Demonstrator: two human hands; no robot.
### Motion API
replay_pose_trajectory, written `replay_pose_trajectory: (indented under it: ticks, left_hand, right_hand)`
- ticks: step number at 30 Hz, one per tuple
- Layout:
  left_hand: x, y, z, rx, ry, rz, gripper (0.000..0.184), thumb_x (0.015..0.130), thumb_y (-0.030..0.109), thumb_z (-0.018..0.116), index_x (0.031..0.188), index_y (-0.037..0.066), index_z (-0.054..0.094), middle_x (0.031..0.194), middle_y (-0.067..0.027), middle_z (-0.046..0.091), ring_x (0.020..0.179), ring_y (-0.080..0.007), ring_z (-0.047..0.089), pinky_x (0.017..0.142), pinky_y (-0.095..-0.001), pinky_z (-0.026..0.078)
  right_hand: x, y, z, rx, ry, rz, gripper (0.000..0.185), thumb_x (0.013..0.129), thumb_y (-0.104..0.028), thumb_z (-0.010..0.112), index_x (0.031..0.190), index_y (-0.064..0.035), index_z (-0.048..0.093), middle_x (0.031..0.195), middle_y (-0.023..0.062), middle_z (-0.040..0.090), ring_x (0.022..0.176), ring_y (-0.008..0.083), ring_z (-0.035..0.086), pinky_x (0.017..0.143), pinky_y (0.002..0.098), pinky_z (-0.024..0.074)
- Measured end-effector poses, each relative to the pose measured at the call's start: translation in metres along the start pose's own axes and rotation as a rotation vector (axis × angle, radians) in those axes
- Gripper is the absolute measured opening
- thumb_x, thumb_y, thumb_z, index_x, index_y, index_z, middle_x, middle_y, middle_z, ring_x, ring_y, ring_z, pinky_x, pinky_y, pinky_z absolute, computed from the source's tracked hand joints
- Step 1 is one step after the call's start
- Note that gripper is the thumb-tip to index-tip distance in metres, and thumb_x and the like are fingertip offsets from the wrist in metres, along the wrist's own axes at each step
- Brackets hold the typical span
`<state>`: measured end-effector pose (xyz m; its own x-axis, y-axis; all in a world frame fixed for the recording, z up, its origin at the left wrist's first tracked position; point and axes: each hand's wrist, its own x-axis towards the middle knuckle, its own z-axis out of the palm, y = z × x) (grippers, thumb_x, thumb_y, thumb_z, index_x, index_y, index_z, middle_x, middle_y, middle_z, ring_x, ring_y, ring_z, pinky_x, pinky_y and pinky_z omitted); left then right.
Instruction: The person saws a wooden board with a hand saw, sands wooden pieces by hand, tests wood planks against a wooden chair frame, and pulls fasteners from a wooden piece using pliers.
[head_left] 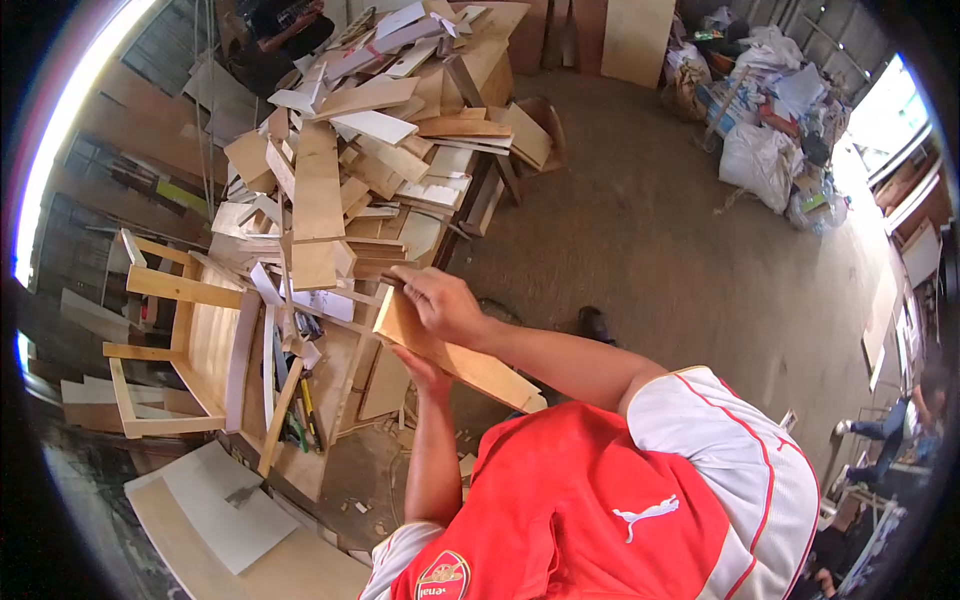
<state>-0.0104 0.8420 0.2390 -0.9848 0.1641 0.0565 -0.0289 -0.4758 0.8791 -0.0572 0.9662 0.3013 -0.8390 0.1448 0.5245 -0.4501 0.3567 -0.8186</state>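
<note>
A wooden board [480, 368] slants in front of my chest, its near end close to my red shirt and its far end toward the workbench. My left hand [425, 370] grips it from the lower side, near the far end. Across the upper side lies my right hand [443, 305], fingers bent over the board's far end. A dark brown edge shows by the right fingertips; I cannot tell whether it is held. Just beyond both hands is the workbench [335, 385], heaped with wood offcuts [375, 125].
A wooden frame with legs [205, 335] lies on its side at the left. Hand tools [305, 410] lie on the bench. White sacks [760, 165] are piled at the upper right. Other people [905, 415] are at the right edge and upper left. Wood scraps litter the floor.
</note>
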Motion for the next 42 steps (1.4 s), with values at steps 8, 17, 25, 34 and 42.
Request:
replay_pose_trajectory:
  ticks: [8,17,25,34,42]
  left_hand:
    - [0.047,-0.040,0.077,0.069,0.260,0.047,0.107,0.092,0.087,0.034,0.167,0.014,0.012,0.172,-0.0058,0.019,0.157,-0.0283,0.022,0.127,-0.0467,0.021]
    - [0.069,-0.056,0.109,0.114,0.458,0.259,0.103,0.096,0.083,0.033,0.166,0.012,0.013,0.169,-0.0092,0.025,0.156,-0.0282,0.027,0.127,-0.0451,0.022]
    - [0.064,-0.031,0.072,0.052,0.495,0.314,0.092,0.101,0.078,0.026,0.167,0.014,0.014,0.169,-0.0071,0.025,0.155,-0.0268,0.026,0.127,-0.0444,0.021]
    - [0.068,-0.008,0.028,0.000,0.578,0.327,0.096,0.097,0.082,0.028,0.168,0.020,0.009,0.169,-0.0038,0.024,0.155,-0.0265,0.026,0.126,-0.0468,0.022]
    - [0.100,0.005,-0.001,0.007,0.554,0.333,0.103,0.096,0.084,0.026,0.167,0.010,0.012,0.171,-0.0084,0.022,0.157,-0.0272,0.023,0.128,-0.0433,0.019]
  right_hand:
    - [0.065,0.027,-0.086,0.151,-0.183,-0.068,0.051,0.091,-0.008,0.067,0.142,-0.0108,0.061,0.094,0.0157,0.067,0.085,0.0354,0.068,0.074,0.0431,0.0562]
    - [0.099,0.032,-0.115,0.322,-0.544,-0.324,0.058,0.089,-0.004,0.063,0.145,-0.0177,0.058,0.094,0.0168,0.067,0.084,0.0349,0.068,0.074,0.0426,0.0564]
    - [0.095,0.010,-0.060,0.521,-0.535,-0.388,0.049,0.091,-0.002,0.061,0.139,-0.0117,0.064,0.101,0.0212,0.068,0.090,0.0391,0.069,0.079,0.0446,0.0557]
    - [0.107,0.006,0.000,0.426,-0.649,-0.399,0.051,0.088,-0.008,0.067,0.139,-0.0136,0.064,0.100,0.0161,0.069,0.087,0.0356,0.070,0.072,0.0423,0.0555]
    - [0.137,0.025,0.047,0.470,-0.614,-0.289,0.038,0.097,-0.009,0.061,0.135,-0.0076,0.066,0.105,0.0180,0.074,0.088,0.0309,0.071,0.078,0.0391,0.0557]
